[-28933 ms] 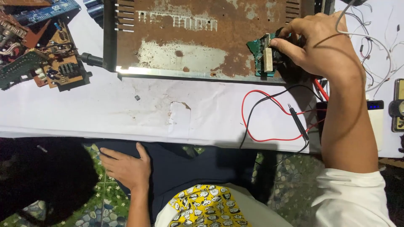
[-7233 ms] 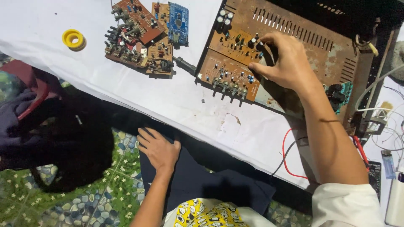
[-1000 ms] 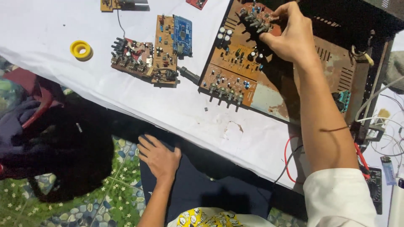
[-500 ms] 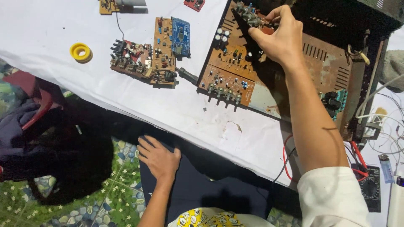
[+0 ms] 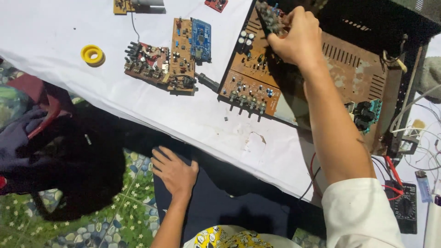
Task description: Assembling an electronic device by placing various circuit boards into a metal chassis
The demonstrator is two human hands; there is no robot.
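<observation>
My right hand (image 5: 296, 36) is closed on a small circuit board (image 5: 270, 17) studded with parts, holding it above the back of a rusty brown metal chassis (image 5: 353, 78). A brown circuit board with a row of knobs (image 5: 250, 87) sits in the chassis front, just left of my forearm. My left hand (image 5: 173, 171) lies flat and open on my dark trouser leg below the table edge, holding nothing.
On the white cloth (image 5: 69, 87) lie a cluster of loose circuit boards (image 5: 172, 57) with a blue one, a yellow tape roll (image 5: 92, 54), and more boards at the far edge. A green connector block (image 5: 366, 115), red and black wires and a black multimeter (image 5: 404, 206) lie right. A dark bag (image 5: 69, 165) sits on the floor left.
My right hand has lifted the small board off the chassis and raised it toward the far edge. My left hand stays on my leg.
</observation>
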